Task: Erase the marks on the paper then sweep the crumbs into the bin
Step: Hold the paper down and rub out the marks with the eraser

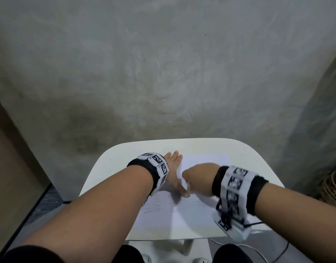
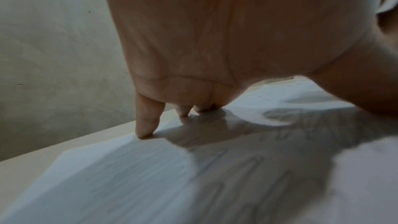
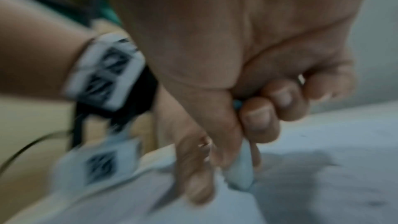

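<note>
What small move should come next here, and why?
Probably another rubbing stroke toward the person: the right hand pinches the eraser on the paper, the left hand presses the sheet flat, and faint pencil marks remain near the front-left edge.

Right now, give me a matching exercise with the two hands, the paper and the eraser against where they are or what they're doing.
Column one:
1. left hand
2. right hand
3. paper
4. eraser

Column two:
A. lies on the white table
B. pinched, tip down on the sheet
C. fingers spread, pressing the sheet
D. curled round the white block

Pairs: 1-C, 2-D, 3-A, 4-B
</note>
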### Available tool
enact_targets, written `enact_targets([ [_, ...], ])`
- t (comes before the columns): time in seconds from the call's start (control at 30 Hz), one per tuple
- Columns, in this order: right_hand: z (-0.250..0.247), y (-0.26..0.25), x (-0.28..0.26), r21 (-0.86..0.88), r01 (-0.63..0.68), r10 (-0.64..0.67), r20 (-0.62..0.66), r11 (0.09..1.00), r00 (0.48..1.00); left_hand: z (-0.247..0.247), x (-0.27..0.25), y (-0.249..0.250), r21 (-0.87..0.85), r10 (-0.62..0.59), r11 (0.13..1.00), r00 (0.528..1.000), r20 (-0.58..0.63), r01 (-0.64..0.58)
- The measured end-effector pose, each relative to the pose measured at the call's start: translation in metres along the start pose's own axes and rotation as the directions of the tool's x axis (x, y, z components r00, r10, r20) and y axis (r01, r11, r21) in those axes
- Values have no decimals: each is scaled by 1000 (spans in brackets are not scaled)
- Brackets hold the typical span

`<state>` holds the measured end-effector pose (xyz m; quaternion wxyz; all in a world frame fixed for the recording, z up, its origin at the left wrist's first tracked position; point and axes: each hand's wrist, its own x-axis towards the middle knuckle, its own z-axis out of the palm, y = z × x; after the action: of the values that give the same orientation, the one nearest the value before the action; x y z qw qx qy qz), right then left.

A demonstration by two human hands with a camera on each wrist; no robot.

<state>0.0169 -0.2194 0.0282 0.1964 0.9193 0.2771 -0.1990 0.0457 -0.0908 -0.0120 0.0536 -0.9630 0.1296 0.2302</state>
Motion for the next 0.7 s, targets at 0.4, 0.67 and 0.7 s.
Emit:
enact_targets([
  [0.4,-2,33,9,78,-188,192,-54,979,980,3,2,-1,-25,-6,1000,1000,-11,5],
  [0.67,-2,34,10,61,-199,202,-56,978,978,2,-2,-1,-26,0,1000,1000,-10,0],
  [0.7,0,31,9,26,-189,191,-76,982,979,1,-2,-1,-19,1,1000,1000,-7,-1],
])
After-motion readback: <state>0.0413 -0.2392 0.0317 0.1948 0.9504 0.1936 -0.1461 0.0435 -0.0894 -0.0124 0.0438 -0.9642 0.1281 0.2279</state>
